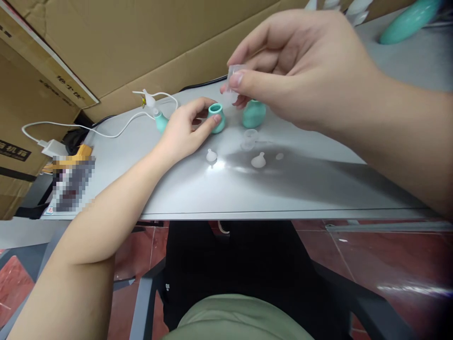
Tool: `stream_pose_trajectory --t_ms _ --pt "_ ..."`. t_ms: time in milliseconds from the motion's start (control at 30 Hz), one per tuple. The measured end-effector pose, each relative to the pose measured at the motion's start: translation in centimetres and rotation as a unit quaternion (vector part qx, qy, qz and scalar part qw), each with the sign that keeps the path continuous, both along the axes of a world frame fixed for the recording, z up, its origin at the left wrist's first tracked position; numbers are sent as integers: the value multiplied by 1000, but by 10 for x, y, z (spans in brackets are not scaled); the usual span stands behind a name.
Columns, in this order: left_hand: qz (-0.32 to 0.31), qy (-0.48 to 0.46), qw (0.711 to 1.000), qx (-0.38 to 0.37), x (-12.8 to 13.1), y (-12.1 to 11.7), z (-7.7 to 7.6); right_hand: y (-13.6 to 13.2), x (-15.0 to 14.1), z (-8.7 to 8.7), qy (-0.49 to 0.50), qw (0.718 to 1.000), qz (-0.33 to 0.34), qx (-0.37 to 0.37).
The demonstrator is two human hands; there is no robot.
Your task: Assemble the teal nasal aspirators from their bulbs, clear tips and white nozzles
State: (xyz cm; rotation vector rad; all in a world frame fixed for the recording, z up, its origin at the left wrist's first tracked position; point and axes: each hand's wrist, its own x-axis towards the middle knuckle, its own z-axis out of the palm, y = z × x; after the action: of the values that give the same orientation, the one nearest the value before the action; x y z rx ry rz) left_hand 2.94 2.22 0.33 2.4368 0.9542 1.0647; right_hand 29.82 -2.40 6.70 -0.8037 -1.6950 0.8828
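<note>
Head view, looking forward and down at a grey table (283,189). The left hand (184,127) rests on the tabletop with thumb and fingers curled around a small teal bulb (216,117), which stands upright with its open mouth facing up; the fingertips press its side and the thumb arches over from behind. The right hand (300,66) is raised above the table, thumb and forefinger pinching a small clear plastic piece (234,78) held above and just to the right of that bulb. A second teal bulb (254,114) stands just beside the first, partly hidden under the right hand. In front of the 2 bulbs lie loose translucent parts: a clear cup-shaped piece (249,138), a white conical tip (211,155), another white tip (258,161) and a small disc (279,156), all apart from one another. Further left, a third teal unit (160,119) with a white nozzle lies beside a white cable (106,133) leading to a white adapter (51,148). Cardboard boxes (141,42) stand behind the table.
</note>
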Motion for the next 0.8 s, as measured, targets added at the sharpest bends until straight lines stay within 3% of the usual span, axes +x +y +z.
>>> stream_pose_trajectory --t_ms 300,467,533,667,800 --pt "-1 -82 997 9 6 -30 26 -1 0 7 87 991 77 -64" --pt "-45 -101 993 -41 9 -40 25 0 2 7 139 980 103 -100" --pt "-45 -92 995 -17 11 -39 21 2 1 5 133 979 116 -103" --pt "20 -51 995 78 13 -34 17 6 0 2 119 983 113 -87" --pt "17 -70 992 104 13 -36 23 8 1 0 99 985 128 -58"
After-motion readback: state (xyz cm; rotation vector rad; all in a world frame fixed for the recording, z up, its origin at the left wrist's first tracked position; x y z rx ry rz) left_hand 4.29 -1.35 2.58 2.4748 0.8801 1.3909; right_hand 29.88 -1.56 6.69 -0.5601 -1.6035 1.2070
